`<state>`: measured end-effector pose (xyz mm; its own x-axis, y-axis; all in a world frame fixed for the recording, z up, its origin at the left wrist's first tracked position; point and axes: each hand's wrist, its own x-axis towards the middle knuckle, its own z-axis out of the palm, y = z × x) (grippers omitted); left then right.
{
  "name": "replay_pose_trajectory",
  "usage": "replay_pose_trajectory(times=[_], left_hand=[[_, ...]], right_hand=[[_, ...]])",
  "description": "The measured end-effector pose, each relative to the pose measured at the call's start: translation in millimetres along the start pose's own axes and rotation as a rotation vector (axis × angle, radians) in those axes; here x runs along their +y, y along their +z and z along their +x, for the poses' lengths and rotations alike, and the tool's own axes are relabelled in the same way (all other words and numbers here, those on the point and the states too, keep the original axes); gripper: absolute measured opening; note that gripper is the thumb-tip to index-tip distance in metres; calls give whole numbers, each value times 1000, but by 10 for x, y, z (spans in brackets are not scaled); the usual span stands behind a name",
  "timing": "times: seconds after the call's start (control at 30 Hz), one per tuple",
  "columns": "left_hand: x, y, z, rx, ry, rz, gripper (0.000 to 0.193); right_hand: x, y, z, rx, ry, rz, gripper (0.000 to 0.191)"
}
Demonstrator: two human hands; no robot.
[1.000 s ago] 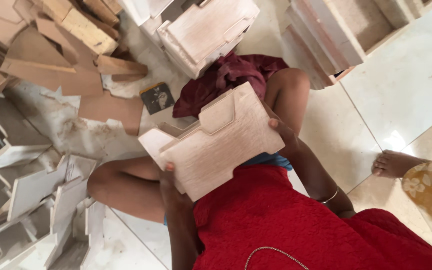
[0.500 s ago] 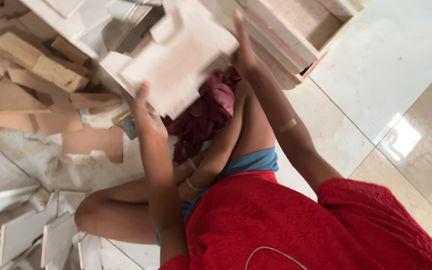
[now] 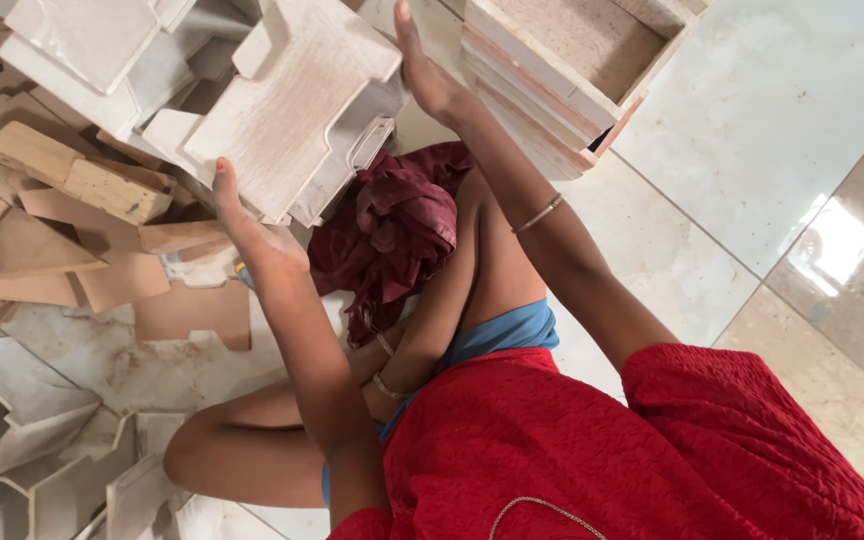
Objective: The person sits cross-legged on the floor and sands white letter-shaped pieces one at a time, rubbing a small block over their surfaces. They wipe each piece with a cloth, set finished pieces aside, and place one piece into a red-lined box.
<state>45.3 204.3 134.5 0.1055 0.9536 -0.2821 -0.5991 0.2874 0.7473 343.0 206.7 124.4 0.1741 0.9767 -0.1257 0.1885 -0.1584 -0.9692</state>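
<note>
1. The left hand (image 3: 252,235) grips the near edge of a white notched wooden panel (image 3: 297,105), fingers curled onto it; the right hand (image 3: 422,70) presses flat against its far edge with fingers straight, so the piece is clamped between both palms.
2. The panel is held out at arm's length above the stack of white pieces (image 3: 92,50) by the far edge of the floor, level with it.
3. A dark red cloth (image 3: 392,235) lies under the arms, against the knee.
4. A second ago the panel was close to the lap; now both arms are stretched forward.
</note>
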Motion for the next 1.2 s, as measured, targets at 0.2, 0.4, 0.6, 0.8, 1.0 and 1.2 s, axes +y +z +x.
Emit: replay_pose_trajectory(times=[0.2, 0.4, 0.6, 0.8, 1.0, 1.2], left_hand=[[-198, -13, 136, 43, 219, 177, 118], [-344, -334, 19, -163, 738, 801, 140], [-368, -365, 120, -46, 778, 1068, 147], [-441, -381, 219, 44, 805, 1109, 131], [-530, -381, 251, -50, 794, 902, 135], [-586, -282, 410, -78, 642, 816, 143]], right_hand=[[88, 152, 403, 60, -97, 201, 97], [205, 561, 119, 507, -421, 243, 94], [110, 1182, -398, 551, -513, -178, 139], [141, 1284, -249, 619, -469, -312, 140], [349, 1042, -412, 404, -423, -320, 143], [312, 1206, -204, 513, -310, -510, 164]])
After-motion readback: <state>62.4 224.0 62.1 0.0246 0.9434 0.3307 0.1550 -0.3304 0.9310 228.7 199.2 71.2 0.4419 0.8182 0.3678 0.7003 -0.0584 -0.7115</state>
